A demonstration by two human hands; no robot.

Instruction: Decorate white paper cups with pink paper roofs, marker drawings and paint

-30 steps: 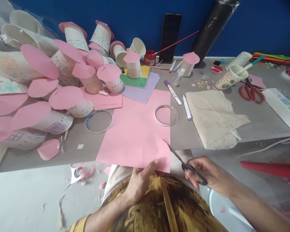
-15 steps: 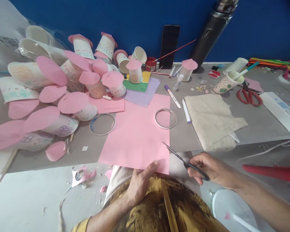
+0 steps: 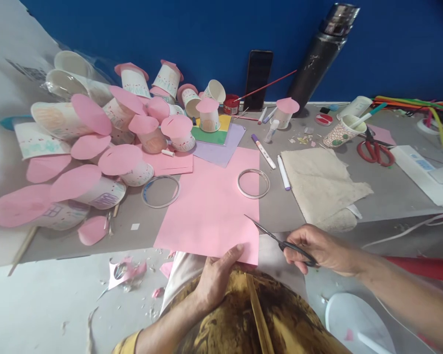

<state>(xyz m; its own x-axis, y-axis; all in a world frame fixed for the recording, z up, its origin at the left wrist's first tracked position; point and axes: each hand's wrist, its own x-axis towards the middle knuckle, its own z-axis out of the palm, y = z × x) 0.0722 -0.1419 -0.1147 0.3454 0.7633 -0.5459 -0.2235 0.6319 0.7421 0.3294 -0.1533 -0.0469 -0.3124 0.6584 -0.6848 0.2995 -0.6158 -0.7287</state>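
A pink sheet (image 3: 210, 206) is laid flat on the tabletop (image 3: 387, 191), its near edge pinched by the left hand (image 3: 216, 278). Black scissors (image 3: 276, 238) are gripped in the right hand (image 3: 317, 248), their blade tips held over the sheet's right edge. A clear ring (image 3: 253, 183) is seen on the sheet's far right corner, 2 markers (image 3: 264, 151) just beyond.

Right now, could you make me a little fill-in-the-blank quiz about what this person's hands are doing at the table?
1. The right hand holds black ____.
2. The left hand grips the near edge of a sheet of ____ paper.
3. A clear ring lies on that sheet's ____ edge.
4. The red scissors lie untouched at the far ____.

Missing words: scissors; pink; right; right
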